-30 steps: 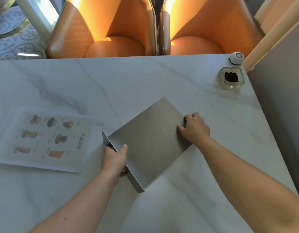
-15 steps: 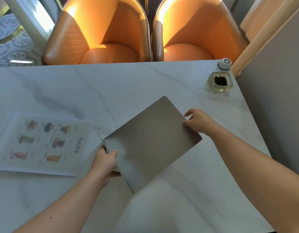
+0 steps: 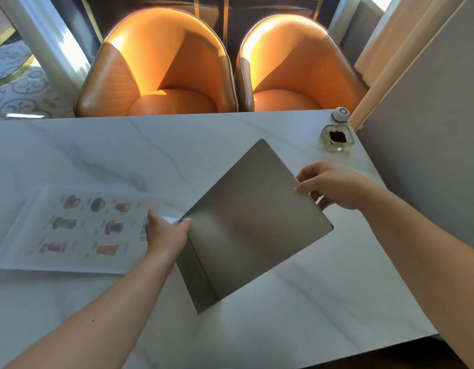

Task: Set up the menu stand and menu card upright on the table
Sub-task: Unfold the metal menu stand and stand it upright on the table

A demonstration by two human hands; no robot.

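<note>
Nothing readable here. The menu card (image 3: 79, 227) carries one line of print beside its drink pictures, too blurred to make out.

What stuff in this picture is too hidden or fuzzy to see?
All in the head view:
- Words on the menu card: too small and blurred to read.
- The menu card's right edge: covered by the left hand and the menu stand.
- Left hand's fingers: tucked behind the stand's folded edge.
- Dark stuff in the glass dish: too small to identify.
- Whether the stand touches the table: hidden underneath.
</note>
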